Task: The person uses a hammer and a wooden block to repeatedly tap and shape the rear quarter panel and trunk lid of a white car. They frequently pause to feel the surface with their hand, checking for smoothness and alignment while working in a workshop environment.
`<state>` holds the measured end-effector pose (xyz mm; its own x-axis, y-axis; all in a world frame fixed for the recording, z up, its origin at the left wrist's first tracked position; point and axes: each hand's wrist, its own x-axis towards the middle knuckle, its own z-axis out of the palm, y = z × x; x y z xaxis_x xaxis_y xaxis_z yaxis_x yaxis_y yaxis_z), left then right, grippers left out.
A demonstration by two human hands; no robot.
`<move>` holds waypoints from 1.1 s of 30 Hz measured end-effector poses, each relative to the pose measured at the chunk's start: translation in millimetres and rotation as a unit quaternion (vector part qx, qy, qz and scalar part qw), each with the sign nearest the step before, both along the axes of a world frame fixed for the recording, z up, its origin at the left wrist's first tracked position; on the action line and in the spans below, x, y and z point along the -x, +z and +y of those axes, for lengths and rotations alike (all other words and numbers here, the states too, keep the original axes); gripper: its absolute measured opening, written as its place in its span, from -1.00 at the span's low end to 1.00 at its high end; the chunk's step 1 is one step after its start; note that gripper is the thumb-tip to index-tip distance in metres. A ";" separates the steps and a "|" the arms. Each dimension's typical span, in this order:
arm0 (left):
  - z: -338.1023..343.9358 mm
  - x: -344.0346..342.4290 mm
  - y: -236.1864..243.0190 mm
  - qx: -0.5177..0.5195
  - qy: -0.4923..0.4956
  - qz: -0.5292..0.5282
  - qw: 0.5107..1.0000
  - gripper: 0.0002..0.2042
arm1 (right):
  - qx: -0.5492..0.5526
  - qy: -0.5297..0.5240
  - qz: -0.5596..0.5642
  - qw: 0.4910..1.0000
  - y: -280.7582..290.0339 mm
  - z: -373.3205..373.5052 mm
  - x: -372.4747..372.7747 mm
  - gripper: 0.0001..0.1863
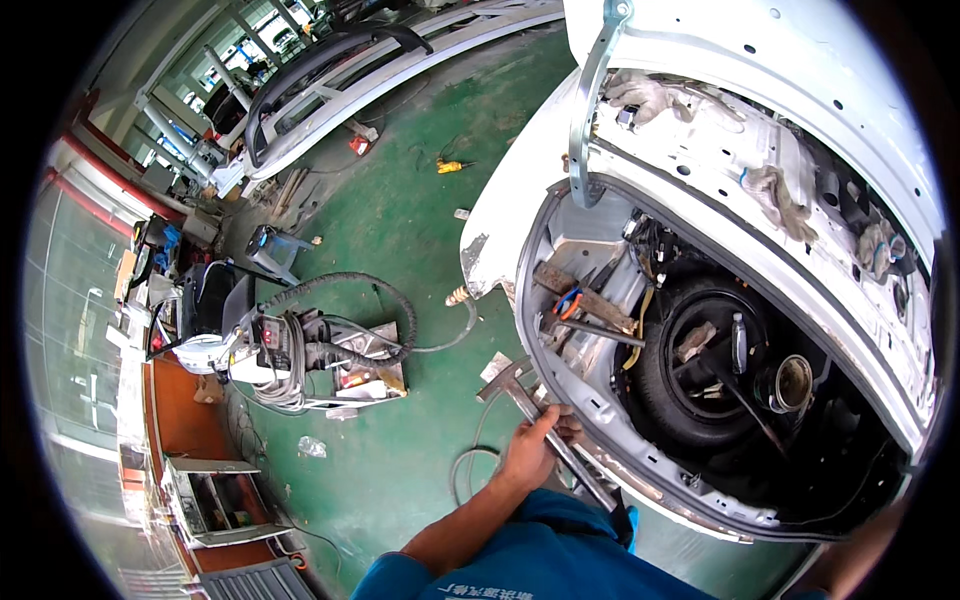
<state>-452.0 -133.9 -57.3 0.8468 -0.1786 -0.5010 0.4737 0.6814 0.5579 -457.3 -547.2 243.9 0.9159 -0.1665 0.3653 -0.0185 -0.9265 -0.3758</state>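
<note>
My left hand [530, 456] is closed round the metal handle of a hammer [519, 396], just outside the rear edge of a white car body [500, 220]. The hammer's head points up and to the left, and its handle slants down towards my blue shirt. At the lower right rim my right forearm [858, 552] shows blurred; the hand beyond it is out of sight. Before me lies the open trunk well, with a spare tyre [660, 385], an open tin can [792, 382], a wooden block [585, 295] and a metal bar [603, 332] in it.
Several work gloves [775, 200] lie on the white panel behind the trunk. The raised lid [790, 60] hangs overhead on a hinge arm [590, 110]. To the left stands a welding cart [270, 350] with coiled cables and a hose. A yellow power tool [452, 166] lies on the green floor.
</note>
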 end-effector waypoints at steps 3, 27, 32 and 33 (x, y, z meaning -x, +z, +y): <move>-1.5 -16.5 18.9 -0.095 -0.035 -0.035 0.994 -0.60 | -0.331 0.064 0.354 0.872 -131.8 96.9 -18.5 -0.50; 149.5 -379.0 33.0 -0.559 -0.166 -0.643 0.495 -0.44 | -0.655 -0.194 -0.027 0.730 -270.2 492.0 -105.2 -0.55; 156.9 -390.6 26.1 -0.542 -0.163 -0.656 0.499 -0.44 | -0.671 -0.135 -0.011 0.729 -262.4 513.9 -121.6 -0.54; 156.8 -391.9 27.3 -0.545 -0.163 -0.659 0.492 -0.44 | -0.661 -0.146 0.000 0.736 -264.2 514.0 -124.5 -0.54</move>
